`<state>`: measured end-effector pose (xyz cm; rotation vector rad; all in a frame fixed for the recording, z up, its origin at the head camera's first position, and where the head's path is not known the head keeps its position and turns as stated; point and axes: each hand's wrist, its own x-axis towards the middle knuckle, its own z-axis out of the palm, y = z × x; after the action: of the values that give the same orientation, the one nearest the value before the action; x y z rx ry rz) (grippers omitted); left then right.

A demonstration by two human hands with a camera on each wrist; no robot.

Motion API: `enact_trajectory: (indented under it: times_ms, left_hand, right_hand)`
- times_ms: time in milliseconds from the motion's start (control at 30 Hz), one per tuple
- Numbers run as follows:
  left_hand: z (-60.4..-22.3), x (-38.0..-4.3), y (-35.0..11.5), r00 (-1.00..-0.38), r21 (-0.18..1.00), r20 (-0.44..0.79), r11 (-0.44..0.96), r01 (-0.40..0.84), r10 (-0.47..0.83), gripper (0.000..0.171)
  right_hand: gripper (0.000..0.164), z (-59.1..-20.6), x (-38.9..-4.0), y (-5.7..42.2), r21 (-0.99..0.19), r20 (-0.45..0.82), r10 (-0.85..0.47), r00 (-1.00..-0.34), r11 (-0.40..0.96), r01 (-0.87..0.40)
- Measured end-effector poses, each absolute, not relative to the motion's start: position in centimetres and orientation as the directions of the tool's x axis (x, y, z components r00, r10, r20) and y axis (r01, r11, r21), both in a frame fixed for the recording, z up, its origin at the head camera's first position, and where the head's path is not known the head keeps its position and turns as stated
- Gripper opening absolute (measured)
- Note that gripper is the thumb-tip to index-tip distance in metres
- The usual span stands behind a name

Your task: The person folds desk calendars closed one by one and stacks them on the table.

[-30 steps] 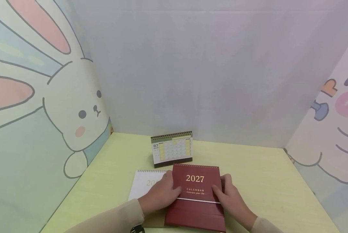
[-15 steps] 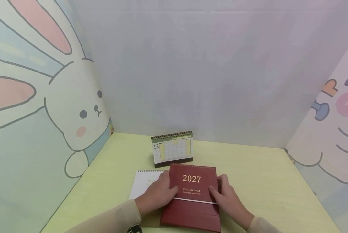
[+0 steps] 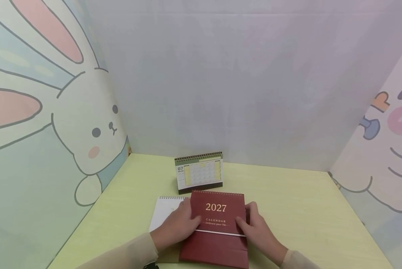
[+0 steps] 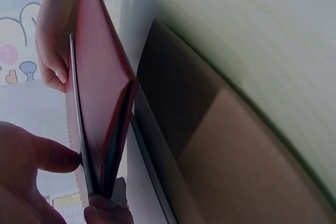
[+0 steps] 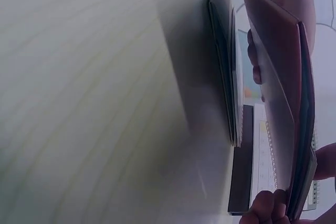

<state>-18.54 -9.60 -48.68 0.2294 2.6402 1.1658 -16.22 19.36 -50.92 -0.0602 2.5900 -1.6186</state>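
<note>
Both hands hold a dark red 2027 desk calendar (image 3: 217,246), folded flat with a spiral along its far edge. The left hand (image 3: 178,226) pinches its left side, thumb on the cover and fingers underneath. On the opposite edge, the right hand (image 3: 260,232) grips it the same way. Below the red calendar a white spiral calendar (image 3: 162,212) with a brown base (image 4: 241,156) lies on the table, its right part covered. The wrist views show a gap between the red calendar and the table.
Behind the hands a small desk calendar (image 3: 201,173) stands upright as a tent, open at month 07. The pale yellow table (image 3: 295,201) meets a plain back wall (image 3: 221,82) and cartoon-printed side walls.
Both hands have carried the red calendar a little to the left, so that it covers more of the white one. The standing calendar has stayed in place.
</note>
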Motion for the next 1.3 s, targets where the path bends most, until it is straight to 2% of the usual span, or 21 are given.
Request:
enact_trajectory:
  times_ms: [200, 1300]
  left_hand:
    - [-48.9, -18.7, -10.0, -0.958, 0.721, -0.169, 0.692, 0.041, 0.232, 0.083]
    - [-49.4, -17.8, -11.7, -0.965, 0.747, -0.192, 0.664, -0.025, 0.18, 0.075]
  right_hand:
    - [0.028, -51.1, -16.3, 18.9, -0.903, -0.046, -0.082, -0.996, 0.43, 0.007]
    - [0.036, -51.8, -16.2, 18.1, -0.902, -0.058, -0.221, -0.973, 0.429, -0.044]
